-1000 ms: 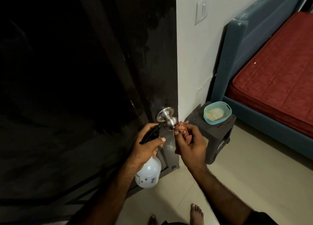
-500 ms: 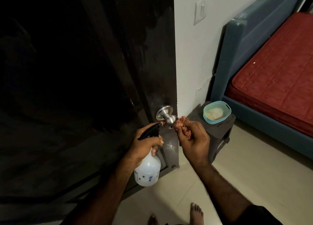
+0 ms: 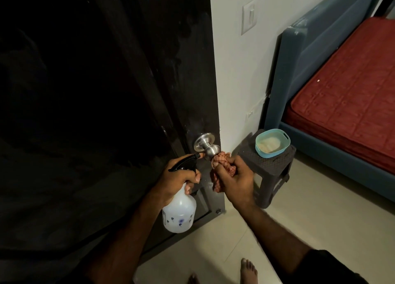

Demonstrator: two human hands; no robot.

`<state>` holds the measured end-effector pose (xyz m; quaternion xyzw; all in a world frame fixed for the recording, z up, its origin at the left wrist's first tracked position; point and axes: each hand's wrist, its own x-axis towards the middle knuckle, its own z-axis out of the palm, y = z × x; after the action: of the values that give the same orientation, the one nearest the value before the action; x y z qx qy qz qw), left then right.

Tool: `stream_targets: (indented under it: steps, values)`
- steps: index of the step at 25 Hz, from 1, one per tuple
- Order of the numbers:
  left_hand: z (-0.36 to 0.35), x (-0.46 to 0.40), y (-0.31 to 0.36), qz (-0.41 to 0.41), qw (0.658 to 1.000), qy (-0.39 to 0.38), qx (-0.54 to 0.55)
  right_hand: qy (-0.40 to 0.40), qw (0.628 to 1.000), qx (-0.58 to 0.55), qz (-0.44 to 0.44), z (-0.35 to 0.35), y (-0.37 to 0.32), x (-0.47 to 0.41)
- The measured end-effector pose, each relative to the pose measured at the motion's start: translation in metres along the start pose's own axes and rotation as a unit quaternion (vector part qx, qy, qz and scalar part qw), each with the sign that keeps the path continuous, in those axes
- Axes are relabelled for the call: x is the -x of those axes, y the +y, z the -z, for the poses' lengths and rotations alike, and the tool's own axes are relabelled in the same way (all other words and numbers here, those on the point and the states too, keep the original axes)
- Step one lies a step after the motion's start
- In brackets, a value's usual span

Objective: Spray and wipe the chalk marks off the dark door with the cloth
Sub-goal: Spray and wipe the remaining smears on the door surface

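The dark door (image 3: 181, 70) fills the left half of the head view, with faint pale smears on its right strip. A silver round knob (image 3: 208, 148) sticks out near the door's edge. My left hand (image 3: 177, 180) grips a white spray bottle (image 3: 179, 212) by its black trigger head, nozzle pointing at the knob. My right hand (image 3: 235, 183) holds a bunched reddish patterned cloth (image 3: 221, 158), whose top touches the knob's right side.
A dark plastic stool (image 3: 271, 168) stands just right of the door, with a teal bowl (image 3: 272, 142) on it. A blue bed frame (image 3: 320, 59) with a red mattress (image 3: 352, 104) lies beyond. A light switch (image 3: 249, 15) is on the white wall. My bare feet (image 3: 248, 271) are on pale tiles.
My right hand with the cloth has risen from below the knob up to the knob's side. My left hand has lifted the bottle slightly.
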<state>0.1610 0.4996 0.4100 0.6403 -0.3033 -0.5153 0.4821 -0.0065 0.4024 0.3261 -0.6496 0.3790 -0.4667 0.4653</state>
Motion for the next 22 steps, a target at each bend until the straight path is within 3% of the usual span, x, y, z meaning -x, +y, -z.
stream_targets:
  steps: [2, 5, 7, 8, 9, 10, 12, 13, 14, 15, 16, 17, 18, 20, 22]
  values:
    - [0.002, -0.002, 0.002, 0.002, 1.000, -0.001, 0.000, -0.014, 0.989, 0.117, 0.092, 0.004, 0.007, 0.000]
    - [0.005, -0.006, 0.003, 0.004, 1.000, -0.008, 0.011, -0.054, 0.875, 0.323, 0.356, 0.027, 0.016, -0.025]
    - [0.005, -0.007, 0.003, 0.004, 1.000, -0.003, 0.009, -0.081, 0.824, 0.358, 0.432, 0.035, 0.012, -0.041]
    - [0.004, -0.007, 0.003, 0.004, 1.000, -0.002, 0.012, -0.091, 0.820, 0.360, 0.436, 0.035, 0.012, -0.044]
    - [0.004, -0.007, 0.003, 0.003, 1.000, -0.005, 0.016, -0.098, 0.838, 0.343, 0.411, 0.033, 0.010, -0.042]
    - [0.003, -0.006, 0.004, 0.001, 1.000, -0.009, 0.019, -0.099, 0.883, 0.296, 0.351, 0.029, 0.009, -0.036]
    - [0.003, -0.005, 0.005, -0.005, 1.000, -0.014, 0.012, -0.061, 0.988, 0.099, 0.106, 0.014, 0.000, -0.022]
    - [0.004, -0.006, 0.007, -0.010, 1.000, -0.015, 0.000, -0.041, 0.997, -0.031, -0.050, 0.004, -0.006, -0.017]
    - [0.005, -0.006, 0.008, -0.016, 1.000, -0.015, -0.011, -0.027, 0.977, -0.132, -0.164, -0.005, -0.010, -0.015]
    - [0.006, -0.006, 0.008, -0.017, 1.000, -0.010, -0.018, -0.022, 0.962, -0.170, -0.213, -0.011, -0.012, -0.013]
    - [0.006, -0.007, 0.009, -0.017, 1.000, -0.007, -0.020, -0.021, 0.972, -0.135, -0.190, -0.013, -0.010, -0.012]
    - [0.007, -0.008, 0.010, -0.016, 1.000, -0.005, -0.020, -0.022, 0.994, -0.031, -0.102, -0.011, -0.004, -0.014]
    - [0.007, -0.009, 0.010, -0.014, 1.000, -0.005, -0.020, -0.028, 0.993, 0.115, 0.021, -0.005, 0.001, -0.016]
    - [0.009, -0.010, 0.009, -0.008, 1.000, 0.000, -0.026, -0.058, 0.902, 0.315, 0.288, 0.013, 0.010, -0.034]
    - [0.010, -0.012, 0.007, -0.009, 1.000, 0.005, -0.026, -0.091, 0.821, 0.369, 0.427, 0.025, 0.007, -0.055]
